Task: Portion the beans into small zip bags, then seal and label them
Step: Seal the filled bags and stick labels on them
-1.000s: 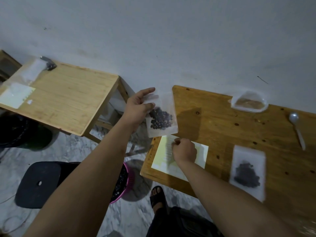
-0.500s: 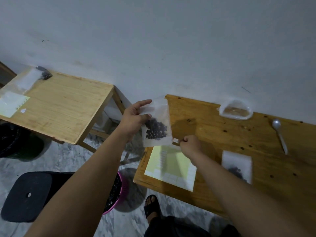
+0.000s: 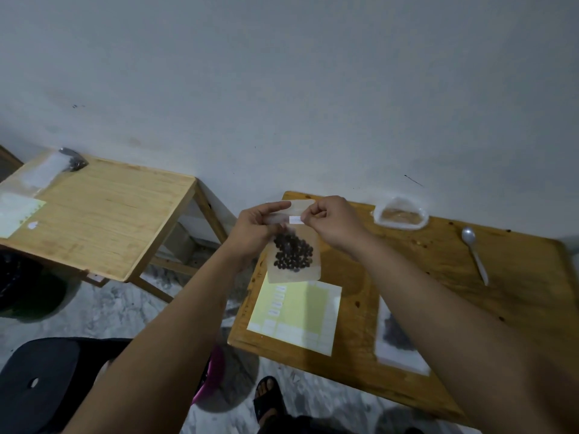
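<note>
A small zip bag (image 3: 294, 272) of dark beans (image 3: 293, 255) is held up over the counter's (image 3: 438, 277) left edge. The left hand (image 3: 253, 233) has its fingers clamped on the bag's upper part, and the right hand (image 3: 335, 227) has its fingers pinched on a white label (image 3: 295, 219) at the bag's top. A second ago the right hand was down at the label sheet (image 3: 300, 311); the label has now reached the bag, so this portion looks nearly finished.
</note>
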